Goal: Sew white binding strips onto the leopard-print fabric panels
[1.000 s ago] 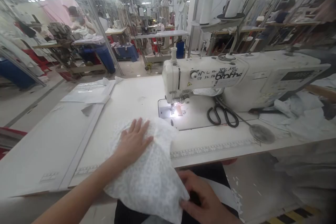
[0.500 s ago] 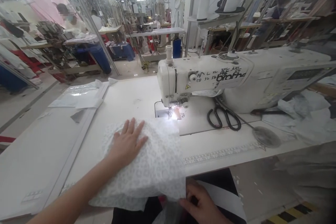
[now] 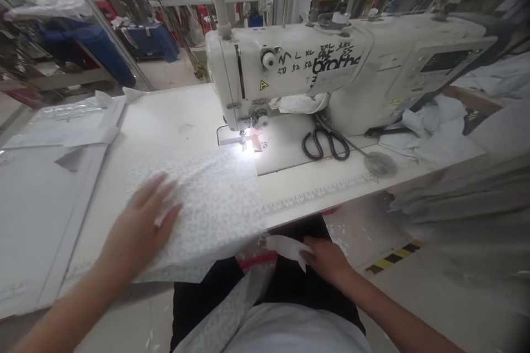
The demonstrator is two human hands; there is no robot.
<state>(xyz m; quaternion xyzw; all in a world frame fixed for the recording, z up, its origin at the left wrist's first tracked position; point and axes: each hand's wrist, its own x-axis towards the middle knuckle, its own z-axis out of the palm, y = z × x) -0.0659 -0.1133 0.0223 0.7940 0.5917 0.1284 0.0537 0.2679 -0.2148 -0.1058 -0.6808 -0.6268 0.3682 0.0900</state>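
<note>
My left hand (image 3: 143,215) lies flat, fingers spread and blurred by motion, on a white patterned fabric piece (image 3: 211,204) spread on the sewing table (image 3: 174,121). The fabric's far corner reaches the lit needle area (image 3: 244,140) of the white sewing machine (image 3: 331,66). My right hand (image 3: 327,256) is below the table edge over my lap, fingers pinched on a small white fabric piece (image 3: 285,245). More patterned fabric (image 3: 223,314) hangs down onto my lap.
Black scissors (image 3: 325,143) lie on the machine bed right of the needle. White fabric scraps (image 3: 430,121) pile at the right. A plastic bag and paper sheets (image 3: 62,127) lie at the table's far left. Other workstations stand behind. Yellow-black tape (image 3: 393,256) marks the floor.
The fabric now lies flatter and further onto the table toward the needle. My left hand slid left along it. My right hand let go of its edge and now pinches a small white piece.
</note>
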